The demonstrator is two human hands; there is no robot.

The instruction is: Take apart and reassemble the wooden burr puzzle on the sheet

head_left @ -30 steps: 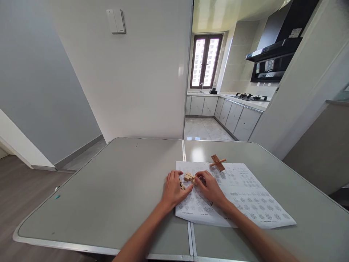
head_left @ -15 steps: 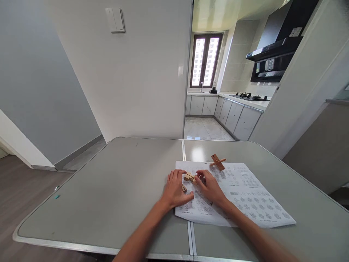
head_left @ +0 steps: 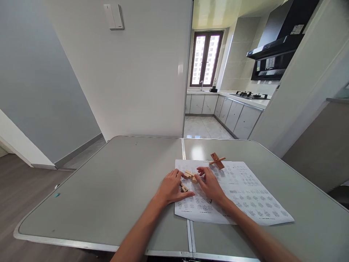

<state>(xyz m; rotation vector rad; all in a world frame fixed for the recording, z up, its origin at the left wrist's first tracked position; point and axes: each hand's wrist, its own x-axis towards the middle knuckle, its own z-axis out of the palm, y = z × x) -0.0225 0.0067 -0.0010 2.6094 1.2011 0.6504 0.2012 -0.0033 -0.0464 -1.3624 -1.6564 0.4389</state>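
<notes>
On a printed sheet [head_left: 261, 198], a small cluster of light wooden puzzle pieces [head_left: 190, 176] lies between my two hands. My left hand [head_left: 170, 188] rests at its left, with the fingertips against the pieces and the thumb stretched out towards me. Inside the curve of that hand lies a wooden piece with a dark "3" on it [head_left: 184, 188]. To the right of the cluster, my right hand [head_left: 210, 185] has its fingers bent but apart, and its thumb tip meets the edge of the pieces. Part of a dark mark shows beside the right wrist.
Behind the right hand, a flat brown wooden piece with a stick across it [head_left: 217, 161] stands tilted at the sheet's far edge. A small teal bit [head_left: 56, 195] lies near the left edge of the grey folding table [head_left: 109, 203]. A metal seam divides the tabletop.
My left hand has drawn slightly left and towards me, showing more of the "3" piece. The pieces in the cluster look slightly shifted. My right hand has barely moved.
</notes>
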